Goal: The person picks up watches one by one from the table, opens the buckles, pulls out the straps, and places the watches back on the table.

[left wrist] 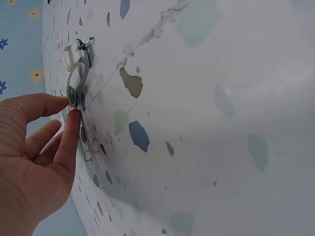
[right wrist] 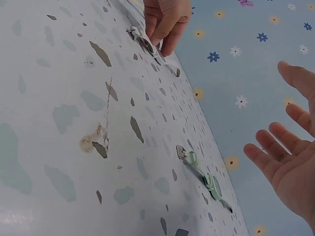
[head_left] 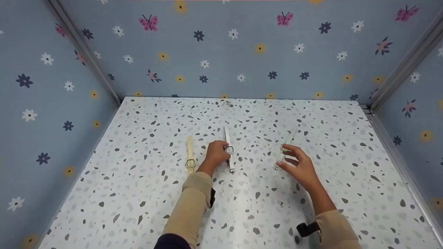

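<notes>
A white-strapped wristwatch lies lengthwise in the middle of the table. My left hand pinches its case between thumb and finger; the left wrist view shows the watch edge-on at the fingertips. To the right lies a pale green wristwatch, its strap stretched away from me. Over it, my right hand holds nothing; in the right wrist view its fingers are spread and apart from the watch. A cream-yellow wristwatch rests left of my left hand, partly hidden at its near end by my forearm.
The speckled white tabletop is bounded by a blue flowered back panel and side panels. Metal posts stand at the back corners. A dark strap piece sits at my right cuff.
</notes>
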Available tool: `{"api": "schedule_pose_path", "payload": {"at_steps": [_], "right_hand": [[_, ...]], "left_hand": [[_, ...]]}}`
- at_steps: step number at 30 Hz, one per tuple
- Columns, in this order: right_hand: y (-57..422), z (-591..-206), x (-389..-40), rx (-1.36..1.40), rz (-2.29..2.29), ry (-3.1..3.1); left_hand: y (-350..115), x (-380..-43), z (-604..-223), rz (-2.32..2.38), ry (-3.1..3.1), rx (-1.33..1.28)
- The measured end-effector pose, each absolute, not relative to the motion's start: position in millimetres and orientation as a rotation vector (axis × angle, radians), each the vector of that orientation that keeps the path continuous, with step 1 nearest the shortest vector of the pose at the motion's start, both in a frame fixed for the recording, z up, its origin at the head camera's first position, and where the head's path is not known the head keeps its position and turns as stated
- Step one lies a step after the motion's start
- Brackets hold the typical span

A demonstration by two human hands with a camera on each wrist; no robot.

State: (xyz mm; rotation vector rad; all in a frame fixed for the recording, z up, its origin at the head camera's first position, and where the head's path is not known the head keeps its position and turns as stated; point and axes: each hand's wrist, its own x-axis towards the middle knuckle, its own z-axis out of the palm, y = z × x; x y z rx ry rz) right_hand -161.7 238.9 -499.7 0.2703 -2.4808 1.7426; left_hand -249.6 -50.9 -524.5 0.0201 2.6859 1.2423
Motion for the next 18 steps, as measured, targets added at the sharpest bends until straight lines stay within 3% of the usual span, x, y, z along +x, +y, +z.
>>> {"api": "schedule_pose_path", "payload": {"at_steps": [18], "right_hand": [[238.9, -464.1, -134.5, 0.266, 1.823, -2.447]], "left_hand": [[-58.3, -233.7, -509.3, 1.315, 2.728, 0.157]]}}
